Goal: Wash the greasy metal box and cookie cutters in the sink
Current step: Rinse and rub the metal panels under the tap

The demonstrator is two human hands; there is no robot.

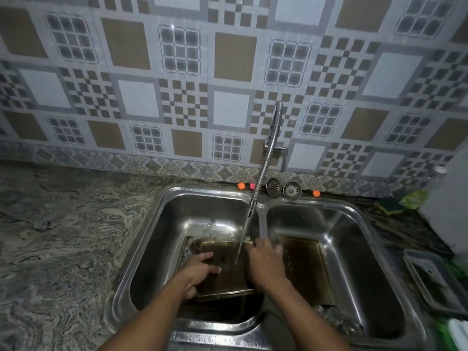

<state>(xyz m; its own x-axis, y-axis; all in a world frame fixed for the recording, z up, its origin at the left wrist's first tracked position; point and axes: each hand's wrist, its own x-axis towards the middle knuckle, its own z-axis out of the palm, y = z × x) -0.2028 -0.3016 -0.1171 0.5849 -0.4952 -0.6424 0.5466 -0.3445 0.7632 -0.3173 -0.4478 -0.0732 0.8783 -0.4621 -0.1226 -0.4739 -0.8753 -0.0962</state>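
Below centre, both hands gripped the box [222, 277] under the tap's [263, 171] stream: left hand [200, 271] clasping its left edge, right hand [266, 262] its right.

Wall tiles [228, 72]: grey, white, tan squares and checkerboards | countertop [63, 236]: swirled grey-beige marbling | double sink [152, 219]: shiny silver steel | metal box [228, 282]: dark brassy brown | small balls [241, 186]: orange, pink

Both forearms are bare, with no sleeves showing; the left hand [200, 271] and right hand [264, 262] are ungloved.
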